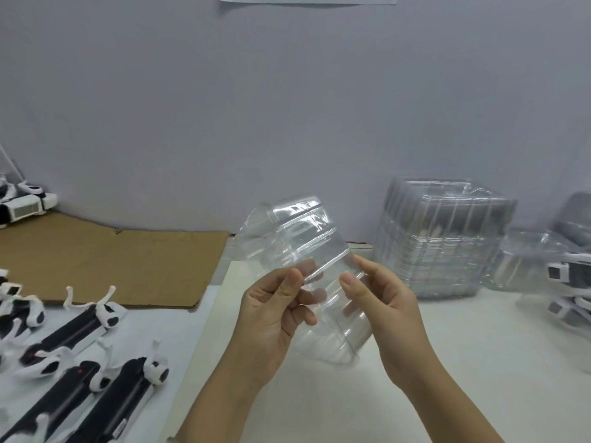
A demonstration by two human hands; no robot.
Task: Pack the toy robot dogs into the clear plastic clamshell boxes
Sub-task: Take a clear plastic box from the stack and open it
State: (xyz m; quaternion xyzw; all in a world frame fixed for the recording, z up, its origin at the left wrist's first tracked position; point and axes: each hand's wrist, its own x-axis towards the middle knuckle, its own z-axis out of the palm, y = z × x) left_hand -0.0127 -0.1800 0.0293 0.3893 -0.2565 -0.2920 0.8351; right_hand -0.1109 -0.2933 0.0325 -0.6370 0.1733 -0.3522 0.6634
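Clamshell box held mid-air over the bench, both hands on it.
Left hand and right hand pinch its near edge, thumbs on top. Toy robot dogs lie at left; stack of empty clamshells behind right.
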